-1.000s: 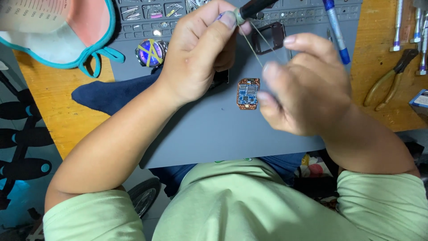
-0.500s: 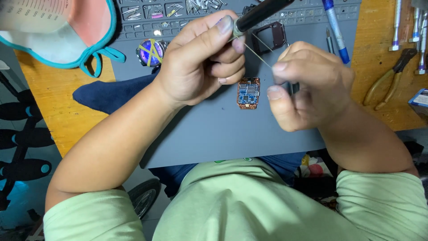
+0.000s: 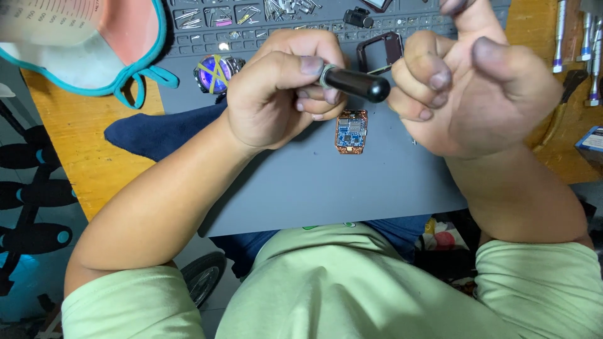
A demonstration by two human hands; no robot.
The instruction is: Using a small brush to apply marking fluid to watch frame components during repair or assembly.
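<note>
My left hand (image 3: 276,94) grips a black-handled tool (image 3: 355,83) with a grey collar, its handle end pointing right. My right hand (image 3: 477,88) is raised beside that handle end, palm toward me, with grimy fingers loosely curled and apart and nothing visible in them. Below and between the hands, a small orange and blue circuit board (image 3: 350,132) lies flat on the grey work mat (image 3: 326,188). A dark rectangular watch frame (image 3: 380,53) lies just beyond the tool. The tool's tip is hidden inside my left fist.
A round watch body with a purple face (image 3: 217,72) lies at the mat's upper left, near a dark blue cloth (image 3: 157,135). Small metal parts (image 3: 282,9) sit in the mat's top compartments. Pliers (image 3: 568,94) and screwdrivers (image 3: 559,34) rest on the wooden bench (image 3: 81,144) at right.
Both hands rose toward the camera. The thin wire-like piece stretched between them earlier is no longer seen, and my right hand's fingers have spread apart. The tool handle now points right.
</note>
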